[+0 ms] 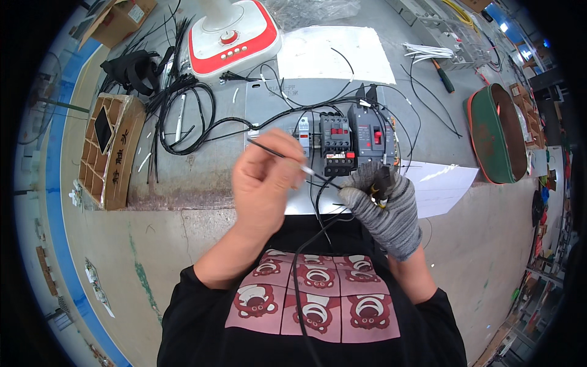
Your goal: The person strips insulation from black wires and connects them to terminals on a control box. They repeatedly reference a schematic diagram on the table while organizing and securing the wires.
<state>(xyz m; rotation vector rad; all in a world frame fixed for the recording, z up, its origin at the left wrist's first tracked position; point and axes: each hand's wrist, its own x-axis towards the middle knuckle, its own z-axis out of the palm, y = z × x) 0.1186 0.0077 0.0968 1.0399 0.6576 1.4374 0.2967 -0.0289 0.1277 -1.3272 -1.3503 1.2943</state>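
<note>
A contactor (336, 133) and breaker (370, 139) stand beyond; the left hand (264, 186) pinches a black wire (324, 178) slanting up-left from the gloved right hand (391, 214), curled around a dark tool (383, 182).

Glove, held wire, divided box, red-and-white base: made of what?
Glove: matte grey fabric, by its knitted ribs; fibre unclear.
Held wire: likely plastic insulation, smooth-looking, from its even black surface; core hidden.
Divided box: probably cardboard, matte brown, with thin partitions.
Red-and-white base: probably moulded plastic, smooth, judging by rounded edges.
</note>
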